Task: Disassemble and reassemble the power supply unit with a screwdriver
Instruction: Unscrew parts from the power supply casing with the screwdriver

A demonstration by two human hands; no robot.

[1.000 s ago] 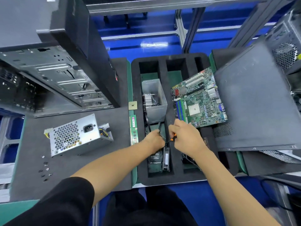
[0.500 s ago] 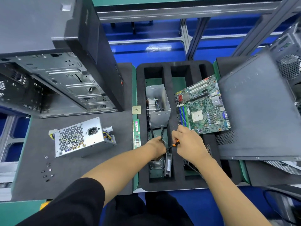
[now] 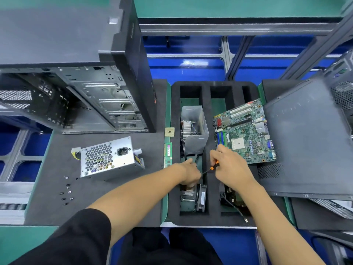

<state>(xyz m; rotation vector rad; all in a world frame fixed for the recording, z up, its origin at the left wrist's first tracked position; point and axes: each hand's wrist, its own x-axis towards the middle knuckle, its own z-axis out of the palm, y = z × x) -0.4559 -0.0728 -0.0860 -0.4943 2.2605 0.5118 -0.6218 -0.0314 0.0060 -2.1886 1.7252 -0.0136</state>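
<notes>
Gripping screwdriver [image 3: 213,166] w/ right hand [image 3: 232,170] over foam tray [image 3: 174,188]; left hand [image 3: 188,174] curled, grip unclear; PSU [image 3: 109,158] on counter [image 3: 47,203].

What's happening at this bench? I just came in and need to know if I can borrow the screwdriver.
A person is working over the black foam tray. The right hand grips an orange-handled screwdriver, its tip pointing at the left hand, which reaches into the tray's left slot. The power supply unit sits untouched on the mat, loose screws beside it.
</notes>
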